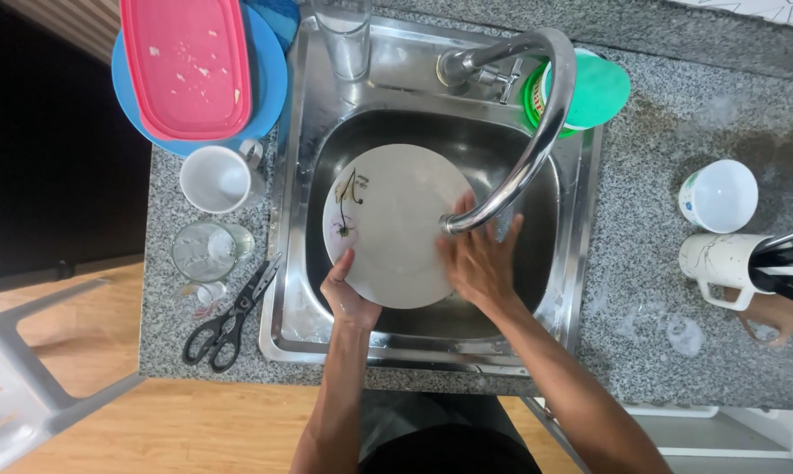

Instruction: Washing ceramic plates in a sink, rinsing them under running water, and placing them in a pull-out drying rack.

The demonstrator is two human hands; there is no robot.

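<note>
Two bare hands are kept on one white plate, which is held tilted inside the steel sink, under the curved tap. The left hand is closed on the plate's lower edge, thumb on the front. The right hand is laid flat with fingers spread on the plate's right side, gripping nothing. On the granite surface, black scissors and a white cup are seen left of the sink.

The faucet arches over the plate, crowding the hands; the sink's right side stays open
</note>
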